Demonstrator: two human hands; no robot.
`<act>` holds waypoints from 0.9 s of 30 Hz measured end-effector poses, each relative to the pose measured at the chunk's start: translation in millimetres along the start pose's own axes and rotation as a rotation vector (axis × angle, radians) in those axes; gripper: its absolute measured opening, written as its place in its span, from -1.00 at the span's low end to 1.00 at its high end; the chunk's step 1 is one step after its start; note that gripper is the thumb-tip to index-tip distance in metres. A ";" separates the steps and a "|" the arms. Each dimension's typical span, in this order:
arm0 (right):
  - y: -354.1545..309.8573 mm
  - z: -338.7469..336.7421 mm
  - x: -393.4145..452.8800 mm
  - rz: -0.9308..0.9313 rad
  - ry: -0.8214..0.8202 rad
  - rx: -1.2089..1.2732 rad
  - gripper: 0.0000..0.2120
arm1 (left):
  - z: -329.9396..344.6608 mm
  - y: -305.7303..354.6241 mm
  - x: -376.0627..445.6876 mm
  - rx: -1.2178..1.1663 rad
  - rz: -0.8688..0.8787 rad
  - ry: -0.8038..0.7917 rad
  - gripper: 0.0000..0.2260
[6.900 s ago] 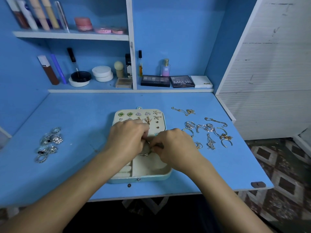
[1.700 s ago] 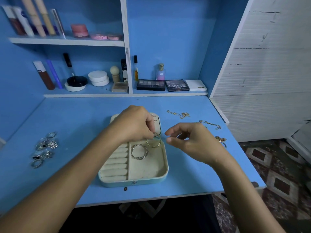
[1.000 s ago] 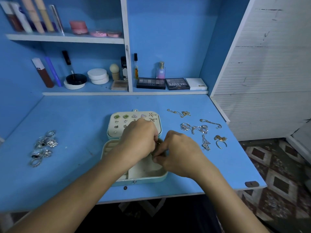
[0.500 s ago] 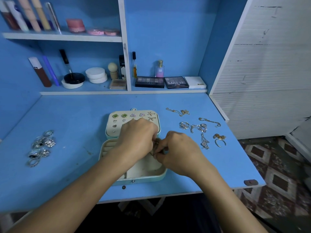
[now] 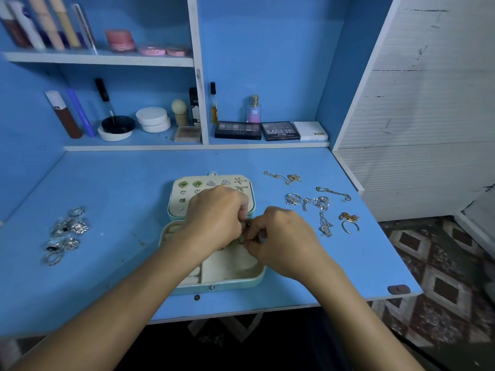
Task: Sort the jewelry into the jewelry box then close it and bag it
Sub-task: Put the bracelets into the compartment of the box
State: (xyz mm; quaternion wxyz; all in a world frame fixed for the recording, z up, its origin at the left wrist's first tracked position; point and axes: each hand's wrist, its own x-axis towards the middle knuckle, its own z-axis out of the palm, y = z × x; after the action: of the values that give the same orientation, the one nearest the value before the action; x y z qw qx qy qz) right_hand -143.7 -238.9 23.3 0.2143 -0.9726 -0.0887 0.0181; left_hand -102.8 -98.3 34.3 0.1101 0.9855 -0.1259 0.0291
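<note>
Head view: both your hands meet over the open box (image 5: pixel 230 279) on the desk (image 5: pixel 120 183).

Your left hand (image 5: pixel 214 219) and right hand (image 5: pixel 284 236) hover over the box's tray, fingers curled together and pinching a small hoop (image 5: pixel 242 238) between them; most of it is hidden, so you cannot tell its full shape. The lid (image 5: pixel 187 196) lies flat behind the tray with stud earrings (image 5: pixel 190 184) pinned in rows. A cluster of silver rings (image 5: pixel 65 234) sits well to your left. Chains and pendants (image 5: pixel 308 202) lie scattered to your right, near the desk's right edge. Cosmetics line the shelf (image 5: pixel 160 147) behind.
</note>
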 end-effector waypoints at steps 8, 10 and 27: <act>3.8 -2.3 -1.8 -0.033 0.026 0.052 -0.89 | -3.4 -2.8 1.5 -0.043 0.010 -0.040 -0.77; 5.2 -3.9 -2.4 -0.040 0.039 0.077 -0.90 | -4.9 -4.3 2.8 -0.063 0.016 -0.062 -0.77; 81.6 -52.8 4.8 0.239 0.287 0.118 -0.93 | -3.2 34.1 71.1 -0.265 0.258 -0.112 -0.90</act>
State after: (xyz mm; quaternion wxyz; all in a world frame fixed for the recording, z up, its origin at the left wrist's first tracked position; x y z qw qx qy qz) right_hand -121.7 -332.7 36.9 0.2778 -0.9545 0.0602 -0.0905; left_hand -42.8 -147.0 50.6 0.2271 0.9382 -0.2597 -0.0290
